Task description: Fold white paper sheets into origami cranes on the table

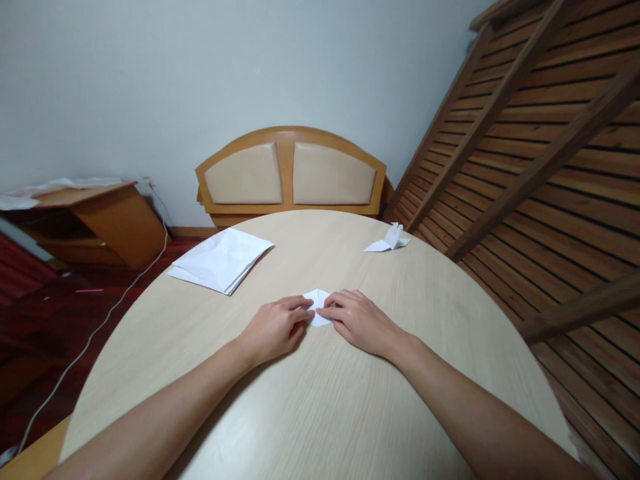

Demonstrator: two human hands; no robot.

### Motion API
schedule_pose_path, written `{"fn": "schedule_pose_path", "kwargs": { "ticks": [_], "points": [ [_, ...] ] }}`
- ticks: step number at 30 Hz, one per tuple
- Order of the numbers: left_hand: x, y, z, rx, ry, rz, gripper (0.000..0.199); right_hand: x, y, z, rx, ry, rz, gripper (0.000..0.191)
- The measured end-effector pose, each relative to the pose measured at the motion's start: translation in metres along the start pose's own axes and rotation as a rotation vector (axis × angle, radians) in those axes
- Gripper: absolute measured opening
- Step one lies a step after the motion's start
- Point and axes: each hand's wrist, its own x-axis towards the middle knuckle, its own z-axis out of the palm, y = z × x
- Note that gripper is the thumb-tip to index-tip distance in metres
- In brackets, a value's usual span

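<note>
A small folded piece of white paper (319, 300) lies on the round wooden table (320, 413) in front of me, with creases running across it. My left hand (280, 325) grips its left side, fingers together on the paper. On its right side, my right hand (359, 319) has thumb and fingers closed on the paper. Both hands rest low over the table, their fingertips a short distance apart. The paper's edges under my fingers are hidden.
A stack of white paper sheets (225, 257) lies at the table's back left. At the back right stands a folded paper crane (391, 241). Beyond are a headboard (287, 170), a wooden desk (110, 220) and a leaning slatted wooden frame (540, 147).
</note>
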Motion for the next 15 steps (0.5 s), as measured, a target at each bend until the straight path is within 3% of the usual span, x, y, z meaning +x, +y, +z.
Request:
{"fn": "schedule_pose_path", "kwargs": {
  "ticks": [6, 15],
  "points": [
    [0.0017, 0.0093, -0.0032, 0.058, -0.014, 0.01, 0.043, -0.0034, -0.001, -0.0036, -0.01, 0.008, -0.008, 0.03],
    [-0.0002, 0.0069, -0.0008, 0.03, -0.048, -0.006, 0.047, -0.0021, -0.0011, -0.0093, 0.043, 0.032, 0.012, 0.02]
  ]
}}
